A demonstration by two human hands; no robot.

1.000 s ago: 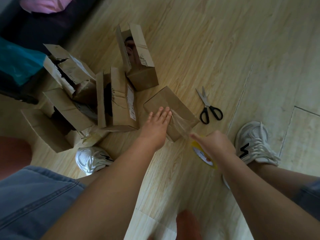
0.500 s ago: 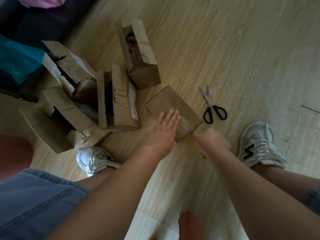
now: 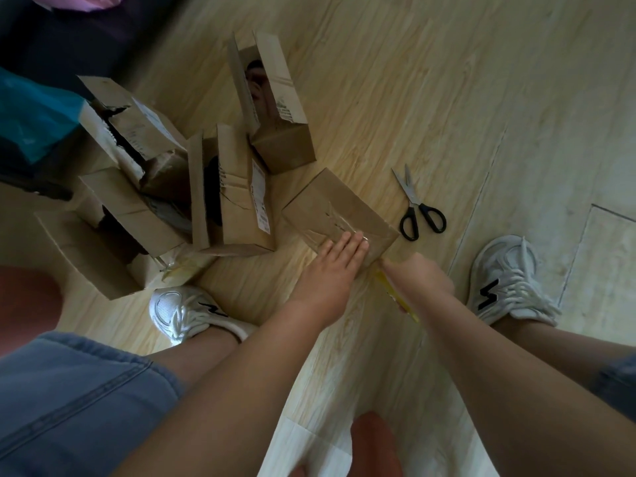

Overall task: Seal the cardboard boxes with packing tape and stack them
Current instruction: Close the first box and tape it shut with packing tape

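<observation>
The left hand lies flat, fingers straight and together, pressing on the near end of the small cardboard box. The fingertips rest on a strip of clear tape that runs along the box's top. The tape is wrinkled and catches the light in creases near the middle of the lid. The right hand is just beside the box's near right corner, its fingers curled round a tape roll. Only the roll's yellow rim shows under the palm, so how the tape leaves it cannot be told.

The box is plain brown with its flaps closed, and it sits on the pale wood floor at an angle to the person, between the two sneakers and a little ahead of them. Black-handled scissors lie on the floor just right of it, blades closed and pointing away.

To the left stands a cluster of open boxes, flaps up and torn in places. One carries a white shipping label, and another stands apart behind the small box. A teal bag shows at the left edge.
</observation>
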